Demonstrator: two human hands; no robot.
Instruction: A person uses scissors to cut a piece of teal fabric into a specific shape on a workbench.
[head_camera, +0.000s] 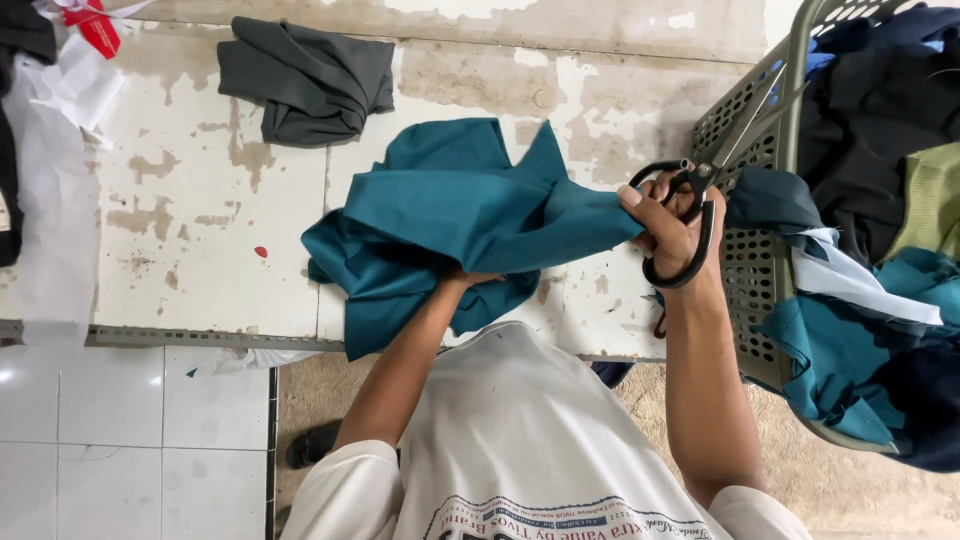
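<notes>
**A:** What lies closest to the camera?

**B:** The person's white shirt, with both forearms reaching away from it over the table edge. A dark shoe shows on the floor below, beside pale floor tiles.

**A:** And the hands?

**B:** The left hand goes up under the teal cloth; the folds cover its fingers, so nobody can tell how it grips. The right hand is closed around the black handles of the scissors, and its thumb and forefinger also pinch the right end of the teal cloth.

**A:** Where does the cloth sit?

**B:** Bunched over the worn white table, near its front edge, drawn out to a narrow end at the right hand. Its long axis runs roughly left to right, rising slightly toward that hand.

**A:** Which way do the scissors point?

**B:** The blades, pressed together, slant up and to the right, away from the person, crossing the rim of the green perforated basket.

**A:** What crowds that side?

**B:** The basket, just beside the right hand, is stuffed with dark, teal and white fabrics.

**A:** Farther off?

**B:** A folded grey garment lies at the table's back, well apart from the teal cloth. White paper scraps and a red piece sit in the far left corner.
</notes>
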